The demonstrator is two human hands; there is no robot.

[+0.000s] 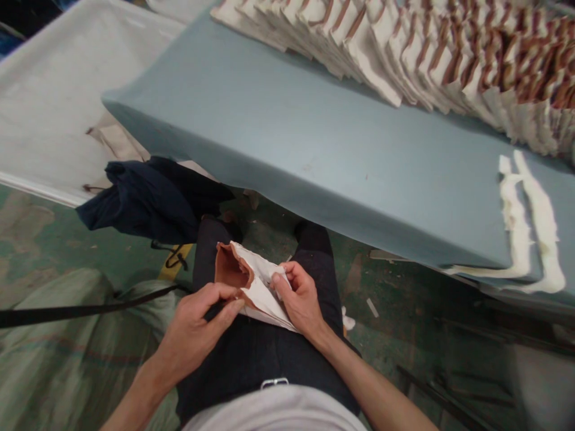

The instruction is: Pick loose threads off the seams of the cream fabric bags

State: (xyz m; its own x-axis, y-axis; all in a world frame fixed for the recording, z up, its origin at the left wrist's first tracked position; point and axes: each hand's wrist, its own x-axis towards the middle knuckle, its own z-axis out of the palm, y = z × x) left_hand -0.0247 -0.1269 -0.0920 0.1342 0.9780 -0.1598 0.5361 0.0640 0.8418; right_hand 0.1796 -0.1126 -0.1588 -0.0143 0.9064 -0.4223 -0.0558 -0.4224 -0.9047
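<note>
Above my lap, both hands hold a folded piece (269, 284), off-white on one side and reddish-brown on the other, with ragged edges; its exact kind is unclear. My left hand (202, 317) pinches its near left edge between thumb and fingers. On the right side, my right hand (299, 293) grips the white face with its fingertips curled. Between the hands the piece gapes at its left end, where the brown inner side shows.
A blue-grey covered table (314, 149) stands ahead, with a long row of similar white-and-brown pieces (404, 54) along its far side. White strips (534, 221) hang over its right edge. At left are a white bin (67, 90), dark cloth (148, 194) and a greenish sack (81, 353).
</note>
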